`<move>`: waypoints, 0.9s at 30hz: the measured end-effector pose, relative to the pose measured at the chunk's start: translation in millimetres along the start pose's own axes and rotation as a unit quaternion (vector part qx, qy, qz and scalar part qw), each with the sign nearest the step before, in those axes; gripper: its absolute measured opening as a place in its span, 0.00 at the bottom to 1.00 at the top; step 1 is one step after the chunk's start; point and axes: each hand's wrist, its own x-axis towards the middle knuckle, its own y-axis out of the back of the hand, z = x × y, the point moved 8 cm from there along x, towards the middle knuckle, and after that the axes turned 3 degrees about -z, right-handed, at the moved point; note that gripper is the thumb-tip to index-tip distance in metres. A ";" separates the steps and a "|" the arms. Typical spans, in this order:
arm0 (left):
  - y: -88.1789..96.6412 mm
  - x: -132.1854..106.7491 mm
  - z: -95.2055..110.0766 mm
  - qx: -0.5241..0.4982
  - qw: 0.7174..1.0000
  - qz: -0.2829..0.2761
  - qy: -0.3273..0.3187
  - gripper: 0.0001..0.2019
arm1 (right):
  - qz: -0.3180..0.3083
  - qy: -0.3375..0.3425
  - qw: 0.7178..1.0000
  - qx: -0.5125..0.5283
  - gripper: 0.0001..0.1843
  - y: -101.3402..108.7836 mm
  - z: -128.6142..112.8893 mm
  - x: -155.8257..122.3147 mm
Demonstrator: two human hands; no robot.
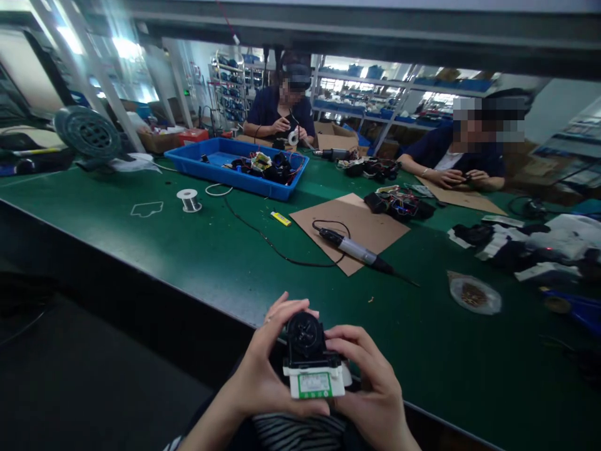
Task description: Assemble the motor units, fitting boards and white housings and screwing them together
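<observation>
The surface (422, 344) was green, stocked shelves (340, 79) beyond. Your left grip (263, 371) and right grip (375, 381) pinched a black-and-white device (310, 360) between them, both half curled.

Both hands (261, 371) close together, fingers (360, 352) curled

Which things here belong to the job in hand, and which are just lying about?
Job in hand:
black-and-white device with a green-bordered label
left hand and right hand, both holding it

Apparently just lying about:
corded electric screwdriver
cardboard sheet under it
spool of silvery wire
blue tray of parts
plastic bag of small brass-coloured pieces
</observation>
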 end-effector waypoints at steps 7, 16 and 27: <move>3.7 -5.1 -15.0 -0.135 0.991 0.010 -0.001 0.45 | -0.088 -0.044 0.993 0.058 0.34 -0.7 0.4 -3.1; -0.1 -10.2 -26.8 -0.259 0.962 -0.013 0.082 0.48 | -0.038 -0.050 0.994 0.086 0.36 2.3 -0.7 -1.5; 26.3 11.2 -76.0 0.095 0.993 0.061 0.035 0.43 | 0.272 -0.255 0.803 0.466 0.28 39.4 99.2 -30.0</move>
